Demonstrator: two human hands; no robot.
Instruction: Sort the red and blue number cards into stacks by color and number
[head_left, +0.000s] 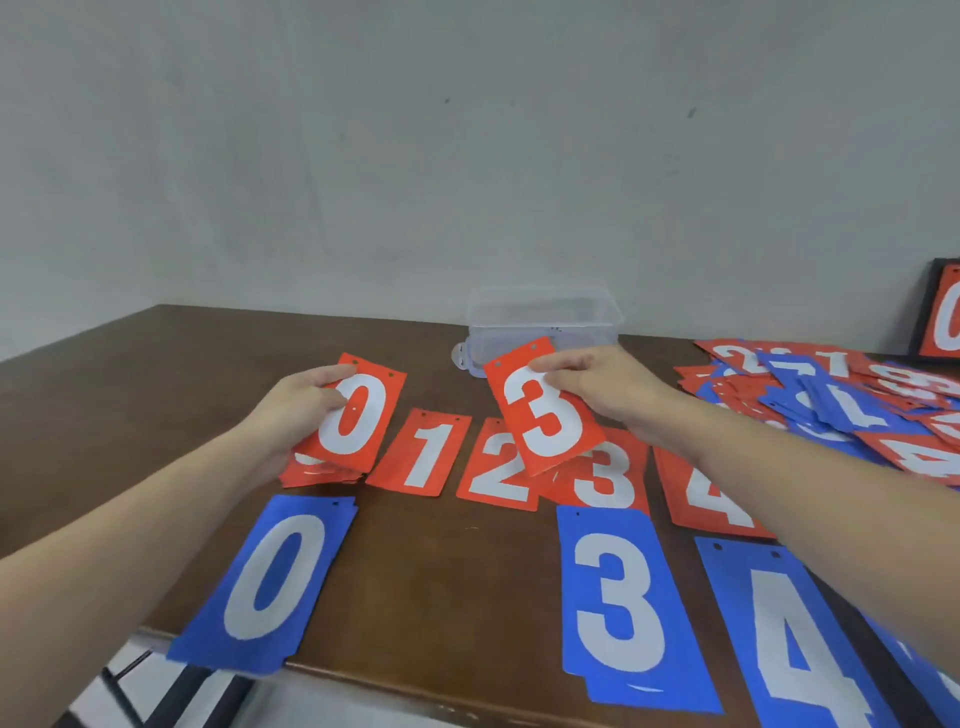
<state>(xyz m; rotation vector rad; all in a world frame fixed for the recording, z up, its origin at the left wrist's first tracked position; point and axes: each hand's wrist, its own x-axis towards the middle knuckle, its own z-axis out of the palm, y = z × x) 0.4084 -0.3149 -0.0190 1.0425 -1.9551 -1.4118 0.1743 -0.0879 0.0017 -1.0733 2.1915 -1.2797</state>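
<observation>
Left hand (298, 402) at 9 o'clock of the table centre, thumb and fingers pinching a red 0 card (358, 415) by its left edge, card lifted just above the red 0 stack (311, 470) beneath it. Right hand (597, 387) at 1 o'clock, fingers curled round the upper right corner of a red 3 card (545, 410), held tilted in the air above the red 2 card (496, 470) and partly over the red 3 stack (605, 475).

Flat on the brown table (441, 582), a far row reading from 9 to 3 o'clock: red 0 stack, red 1 card (423, 454), red 2 card, red 3 stack, red 4 card (711, 493), the last partly hidden under the right forearm. Nearer row: blue 0 card (270, 582) at 7 o'clock, overhanging the table edge; blue 3 stack (618, 603) at 5 o'clock; blue 4 card (795, 639) just beside it toward 4 o'clock.

Unsorted heap of red and blue cards (831, 402) at 2 o'clock, overlapping in all directions. Clear plastic box (543, 319) at 12 o'clock against the grey wall (363, 156). Black-framed red card (943, 314) leaning at the far right edge, digit cut off.
</observation>
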